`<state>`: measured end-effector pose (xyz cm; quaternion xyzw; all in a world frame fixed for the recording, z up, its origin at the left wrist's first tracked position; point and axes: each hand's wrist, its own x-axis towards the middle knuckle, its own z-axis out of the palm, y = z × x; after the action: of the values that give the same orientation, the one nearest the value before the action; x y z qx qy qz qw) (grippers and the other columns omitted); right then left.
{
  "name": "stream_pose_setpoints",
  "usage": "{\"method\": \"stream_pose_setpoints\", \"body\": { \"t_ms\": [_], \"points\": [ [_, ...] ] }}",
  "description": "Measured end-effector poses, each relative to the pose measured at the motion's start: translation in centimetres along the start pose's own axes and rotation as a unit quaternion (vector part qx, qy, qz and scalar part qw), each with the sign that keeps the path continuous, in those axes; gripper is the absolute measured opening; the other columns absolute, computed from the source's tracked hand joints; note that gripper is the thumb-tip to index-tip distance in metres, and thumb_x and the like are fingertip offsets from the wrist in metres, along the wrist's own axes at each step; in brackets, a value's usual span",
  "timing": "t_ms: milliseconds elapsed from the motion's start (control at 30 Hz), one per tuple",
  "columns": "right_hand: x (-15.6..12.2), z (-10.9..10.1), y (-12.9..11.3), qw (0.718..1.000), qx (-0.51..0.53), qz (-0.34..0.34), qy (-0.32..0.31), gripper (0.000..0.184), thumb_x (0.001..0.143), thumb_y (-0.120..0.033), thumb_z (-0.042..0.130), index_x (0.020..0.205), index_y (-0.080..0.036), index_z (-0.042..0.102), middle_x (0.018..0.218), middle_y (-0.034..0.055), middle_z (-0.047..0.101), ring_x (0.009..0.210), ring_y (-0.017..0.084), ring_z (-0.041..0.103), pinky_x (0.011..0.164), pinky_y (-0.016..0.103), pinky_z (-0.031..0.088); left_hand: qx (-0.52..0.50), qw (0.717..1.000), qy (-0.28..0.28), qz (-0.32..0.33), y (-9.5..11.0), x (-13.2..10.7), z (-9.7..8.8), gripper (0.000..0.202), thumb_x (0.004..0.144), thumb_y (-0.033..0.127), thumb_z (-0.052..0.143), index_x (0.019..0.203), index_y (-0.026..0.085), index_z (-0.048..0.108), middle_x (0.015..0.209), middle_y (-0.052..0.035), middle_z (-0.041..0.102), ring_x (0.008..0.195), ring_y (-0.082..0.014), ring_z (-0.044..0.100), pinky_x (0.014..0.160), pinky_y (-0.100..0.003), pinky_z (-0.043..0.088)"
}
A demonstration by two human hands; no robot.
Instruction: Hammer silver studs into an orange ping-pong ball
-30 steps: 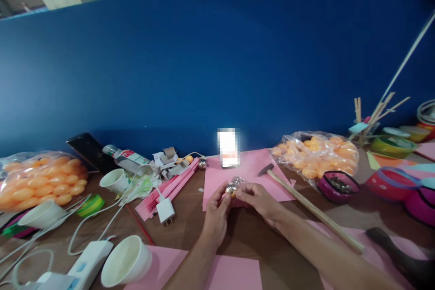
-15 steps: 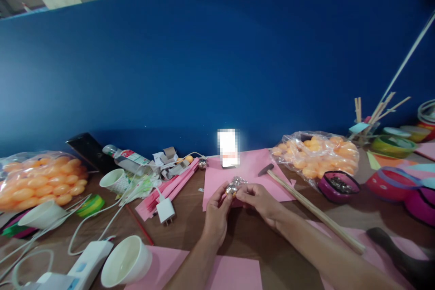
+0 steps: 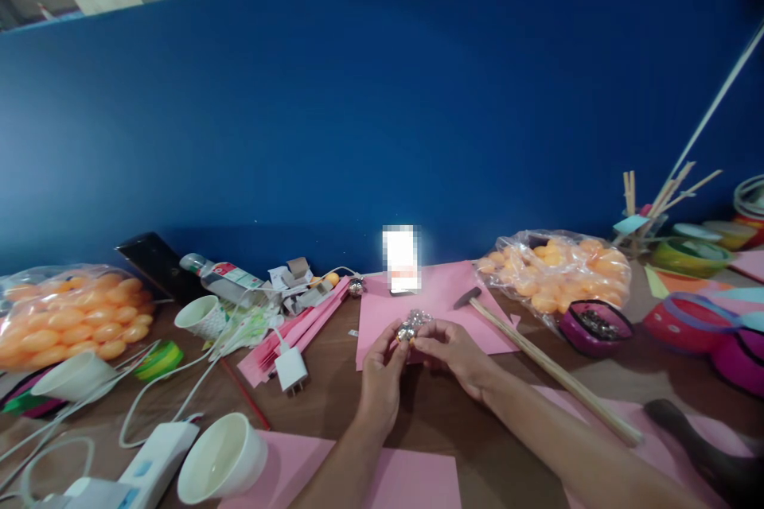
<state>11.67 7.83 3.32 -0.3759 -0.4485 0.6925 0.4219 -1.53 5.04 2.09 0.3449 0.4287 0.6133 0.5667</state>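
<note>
Between my two hands is a small ball covered in shiny silver pieces, with a little orange-yellow showing low on it. My left hand grips its left side with thumb and fingers. From the right, my right hand has its fingers closed in a pinch against the ball; whether they also hold a small piece is hidden. More silver pieces show just behind the fingertips. Both hands are over the front part of a pink sheet. A hammer with a wooden handle lies to the right of them.
A lit phone stands behind my hands. Bags of orange balls lie at right and far left. A purple bowl holds small metal bits. A paper cup, a power strip and a white charger with cables are left.
My right hand has shifted very slightly left and its fingers have moved a little against the ball. My left hand keeps its grip in nearly the same place.
</note>
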Motion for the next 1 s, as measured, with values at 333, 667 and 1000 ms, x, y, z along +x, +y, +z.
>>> {"method": "stream_pose_setpoints", "body": {
  "t_ms": [333,667,1000],
  "points": [
    [-0.01,0.06,-0.39,1.000,0.001,0.019,-0.013,0.039,0.062,-0.032,0.069,0.096,-0.016,0.059,0.089,0.0064,0.065,0.071,0.014,0.062,0.061,0.024,0.048,0.040,0.999,-0.010,0.026,-0.32,0.05,0.09,0.046,0.069,0.024,0.062,0.113,0.019,0.054,0.107,-0.0079,0.062,0.097,-0.0217,0.057,0.088,-0.035,0.043],
    [0.00,-0.08,-0.34,0.999,0.010,0.027,-0.016,0.039,0.064,-0.031,0.069,0.098,-0.017,0.059,0.096,0.0069,0.064,0.075,0.015,0.063,0.060,0.022,0.047,0.016,1.000,0.000,0.006,-0.44,0.16,-0.32,0.053,0.069,0.028,0.062,0.120,0.019,0.047,0.112,-0.0089,0.059,0.101,-0.0222,0.055,0.088,-0.036,0.043],
    [0.09,-0.12,-0.06,1.000,0.008,0.025,-0.012,0.037,0.065,-0.032,0.068,0.096,-0.018,0.055,0.095,0.0055,0.064,0.074,0.014,0.063,0.057,0.020,0.046,0.005,1.000,0.004,0.001,-0.80,0.31,-0.37,0.053,0.071,0.027,0.061,0.122,0.019,0.045,0.113,-0.0091,0.059,0.101,-0.0213,0.055,0.088,-0.035,0.042]
  ]
}}
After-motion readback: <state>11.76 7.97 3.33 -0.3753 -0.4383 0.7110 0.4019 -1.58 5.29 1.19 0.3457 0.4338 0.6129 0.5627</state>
